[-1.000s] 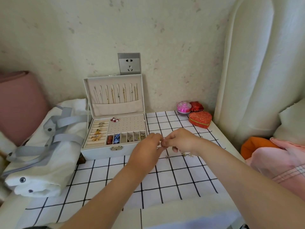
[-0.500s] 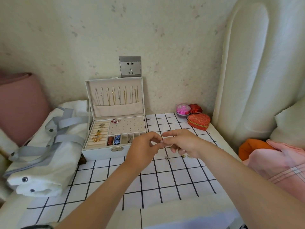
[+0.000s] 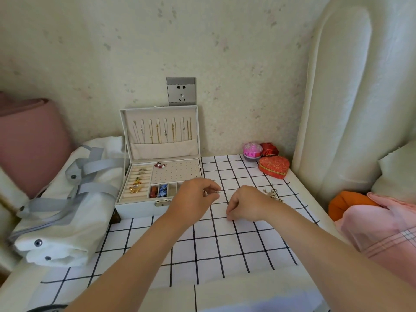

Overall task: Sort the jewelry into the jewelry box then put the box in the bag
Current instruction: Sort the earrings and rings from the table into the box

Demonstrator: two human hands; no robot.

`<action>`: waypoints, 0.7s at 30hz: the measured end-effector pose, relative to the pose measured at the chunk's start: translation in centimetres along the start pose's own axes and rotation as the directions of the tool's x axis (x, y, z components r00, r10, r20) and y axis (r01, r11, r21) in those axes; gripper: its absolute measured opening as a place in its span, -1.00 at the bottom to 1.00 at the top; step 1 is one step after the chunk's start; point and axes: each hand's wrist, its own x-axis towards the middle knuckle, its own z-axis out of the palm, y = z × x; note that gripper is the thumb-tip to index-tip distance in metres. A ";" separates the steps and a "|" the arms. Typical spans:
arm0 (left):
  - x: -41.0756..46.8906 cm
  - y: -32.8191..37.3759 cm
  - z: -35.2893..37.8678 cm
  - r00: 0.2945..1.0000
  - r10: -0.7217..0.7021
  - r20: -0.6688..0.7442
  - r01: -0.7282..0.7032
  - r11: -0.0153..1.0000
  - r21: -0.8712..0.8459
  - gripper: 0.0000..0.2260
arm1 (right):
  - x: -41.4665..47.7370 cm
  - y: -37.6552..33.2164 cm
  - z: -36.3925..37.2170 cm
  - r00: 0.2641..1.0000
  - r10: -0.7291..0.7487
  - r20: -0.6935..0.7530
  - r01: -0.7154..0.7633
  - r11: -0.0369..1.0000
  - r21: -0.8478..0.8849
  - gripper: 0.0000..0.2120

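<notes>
jewelry box (image 3: 144, 206): back left of table (image 3: 225, 244) | bag (image 3: 67, 210): left of jewelry box, at left edge | heart box (image 3: 273, 166): back right corner | loose jewelry (image 3: 273, 194): before heart box, near right edge

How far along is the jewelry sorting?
Done: necklaces hang inside the open jewelry box, rings sit in its slots. In hand: the left hand pinches a small silver piece. Left: the loose jewelry pile beside the right hand, then the box into the white bag.
</notes>
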 end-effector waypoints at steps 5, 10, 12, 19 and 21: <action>-0.1 -0.8 -1.9 1.000 -0.028 -0.008 0.028 0.999 -0.018 -0.87 | 0.3 -0.8 -0.3 0.999 0.005 -0.033 -0.005 1.000 -0.005 -0.97; 0.2 -2.2 -4.5 0.995 -0.058 -0.075 0.053 0.997 -0.062 -0.87 | 0.7 -3.5 -1.3 0.978 -0.017 -0.208 0.041 0.993 0.111 -0.89; 0.4 -3.2 -5.6 0.991 -0.086 -0.102 0.079 0.994 -0.072 -0.87 | 1.2 -5.1 -1.5 0.956 -0.055 -0.289 0.105 0.982 0.160 -0.91; 0.9 -6.8 -9.2 0.979 -0.124 -0.159 0.109 0.989 -0.101 -0.83 | 4.7 -10.2 -0.9 0.918 -0.187 -0.350 0.254 0.955 0.156 -0.91; 1.0 -7.8 -10.1 0.973 -0.140 -0.186 0.124 0.988 -0.096 -0.86 | 6.0 -11.6 -0.5 0.924 -0.217 -0.316 0.271 0.953 0.138 -0.83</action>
